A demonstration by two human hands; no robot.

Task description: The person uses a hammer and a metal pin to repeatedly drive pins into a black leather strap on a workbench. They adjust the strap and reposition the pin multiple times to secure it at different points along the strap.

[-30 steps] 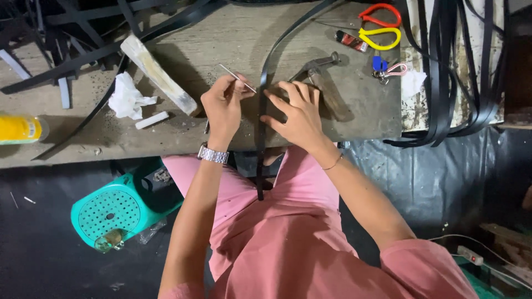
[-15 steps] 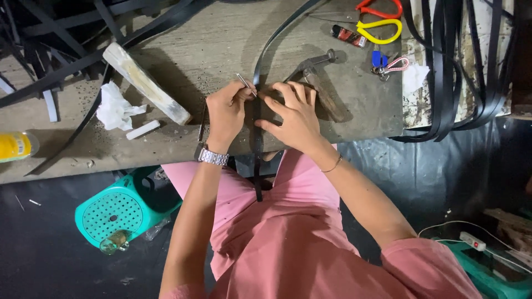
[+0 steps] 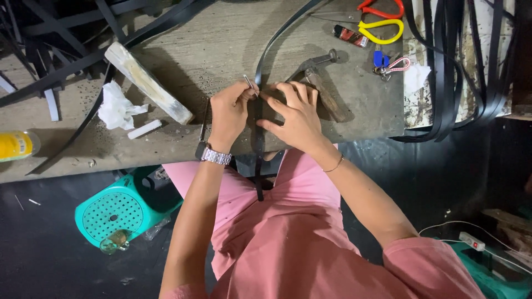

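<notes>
A long black strap [image 3: 259, 149] runs down the worn workbench [image 3: 221, 39] and hangs over its front edge onto my lap. My left hand [image 3: 228, 111], with a metal watch at the wrist, pinches a thin metal tool [image 3: 249, 83] whose tip points down at the strap. My right hand [image 3: 296, 113] lies flat on the strap beside it, fingers spread, pressing it to the bench. A hammer [image 3: 320, 75] with a wooden handle rests just behind my right hand.
A pale wooden block [image 3: 147, 83], crumpled white paper [image 3: 117, 106] and a small white stick [image 3: 144, 129] lie to the left. Yellow and red scissors [image 3: 382, 19] sit at the back right. Black straps hang at both sides. A teal stool [image 3: 119, 207] stands below.
My left hand has brought the metal tool down from a raised slant onto the strap. My right hand has stayed on the strap, and the view has shifted a little.
</notes>
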